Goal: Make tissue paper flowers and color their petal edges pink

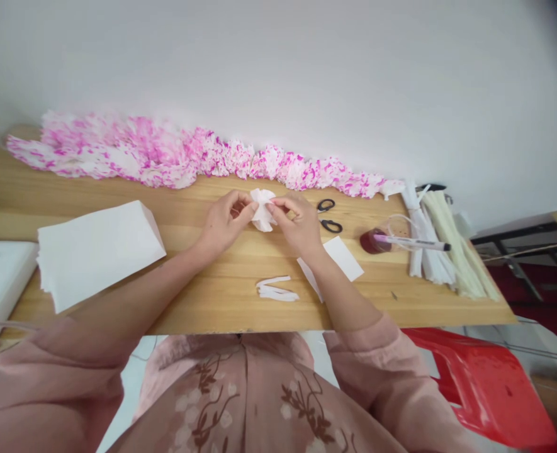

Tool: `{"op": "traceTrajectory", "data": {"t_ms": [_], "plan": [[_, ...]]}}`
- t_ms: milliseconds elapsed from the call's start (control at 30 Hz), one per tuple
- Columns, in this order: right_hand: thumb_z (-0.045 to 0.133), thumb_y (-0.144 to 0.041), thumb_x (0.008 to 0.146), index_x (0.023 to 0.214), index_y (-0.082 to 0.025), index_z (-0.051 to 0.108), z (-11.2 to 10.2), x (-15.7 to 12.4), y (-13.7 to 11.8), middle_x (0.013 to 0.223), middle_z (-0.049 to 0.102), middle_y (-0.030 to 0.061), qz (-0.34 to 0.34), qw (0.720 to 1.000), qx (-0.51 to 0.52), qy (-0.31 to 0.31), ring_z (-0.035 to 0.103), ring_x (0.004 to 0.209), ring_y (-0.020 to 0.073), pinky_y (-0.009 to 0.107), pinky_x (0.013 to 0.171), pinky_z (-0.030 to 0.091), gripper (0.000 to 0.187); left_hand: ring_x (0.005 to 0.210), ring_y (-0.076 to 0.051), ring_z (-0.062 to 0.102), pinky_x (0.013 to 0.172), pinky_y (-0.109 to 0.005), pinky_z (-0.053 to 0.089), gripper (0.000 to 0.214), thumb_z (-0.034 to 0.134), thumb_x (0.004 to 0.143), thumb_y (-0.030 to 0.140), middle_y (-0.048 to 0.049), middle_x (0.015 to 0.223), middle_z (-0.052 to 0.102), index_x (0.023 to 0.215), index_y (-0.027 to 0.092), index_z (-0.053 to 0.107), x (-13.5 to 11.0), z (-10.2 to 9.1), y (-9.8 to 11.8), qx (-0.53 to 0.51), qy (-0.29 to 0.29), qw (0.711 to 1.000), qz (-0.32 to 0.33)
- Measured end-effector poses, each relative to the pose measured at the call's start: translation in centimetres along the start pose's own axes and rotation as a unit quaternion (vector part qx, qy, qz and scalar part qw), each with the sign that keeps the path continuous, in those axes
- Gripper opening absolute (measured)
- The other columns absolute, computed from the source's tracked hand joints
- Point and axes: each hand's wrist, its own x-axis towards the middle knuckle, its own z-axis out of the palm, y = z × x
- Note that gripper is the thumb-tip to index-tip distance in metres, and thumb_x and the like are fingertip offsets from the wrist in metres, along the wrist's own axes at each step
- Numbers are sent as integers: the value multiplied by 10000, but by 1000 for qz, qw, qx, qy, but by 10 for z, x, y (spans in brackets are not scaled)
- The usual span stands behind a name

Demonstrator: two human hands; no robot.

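Between my two hands, above the middle of the wooden table (202,302), is a small white paper flower (262,220) with ruffled edges. My left hand (228,217) pinches its left side between thumb and forefinger. On the opposite side my right hand (297,220) grips it the same way. Black-handled scissors (331,225) lie just right of my right hand, their blades partly hidden. Under my right forearm are white paper pieces (342,258), partly covered. A few thin white paper strips (277,291) rest nearer the table's front edge.
A long row of pink-and-white paper flowers (165,154) lines the wall. At left are a stack of white paper (101,251) and a white box (4,277). A cup of dark red liquid (372,241), a marker (413,242) and white and cream bundles (452,245) stand right. A red stool (500,390) is below.
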Motion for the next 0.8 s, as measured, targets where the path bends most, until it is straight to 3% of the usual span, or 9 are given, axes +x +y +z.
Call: {"op": "traceTrajectory", "data": {"t_ms": [133,267,400,533,667,800], "plan": [[635,-312,924,837,-233,748,3,-2,2,775,680,19,-55,997,-56,-15,592,774,178,334,759,436,163,625,-111,519,599,-241,394,263,613,840,423,21,692,585,744,191,535,1,0,0,-4,-5,1000,-17],[624,-330,928,850,-230,745,4,-3,1,796,688,29,-54,996,-65,-24,595,791,186,342,771,444,175,597,-101,490,577,-235,375,190,638,757,331,35,645,549,687,185,538,4,2,-6,-52,-13,997,-48],[626,-325,899,827,-236,720,2,-3,0,813,681,22,-5,999,-50,-19,593,824,190,350,810,458,148,592,-100,526,589,-237,434,180,680,713,309,24,646,593,671,177,565,6,3,-10,-158,-13,981,-108],[617,-367,872,795,-225,681,0,0,4,830,686,9,86,996,11,-24,592,822,177,342,825,469,173,597,-115,580,640,-274,514,198,714,709,336,5,669,639,702,177,597,5,3,-9,-239,-9,960,-143],[605,-381,876,827,-227,671,-3,2,6,898,700,19,111,993,32,-37,610,881,185,343,838,486,175,604,-112,577,624,-253,503,186,712,718,319,6,655,638,689,172,603,4,3,-6,-199,12,974,-111],[635,-352,878,927,-248,688,-5,1,-2,1150,676,74,-5,999,-39,2,593,1127,238,428,1016,449,127,662,-118,590,640,-241,477,145,664,752,292,-6,718,656,695,170,610,1,6,-5,-108,13,994,-29]]}}
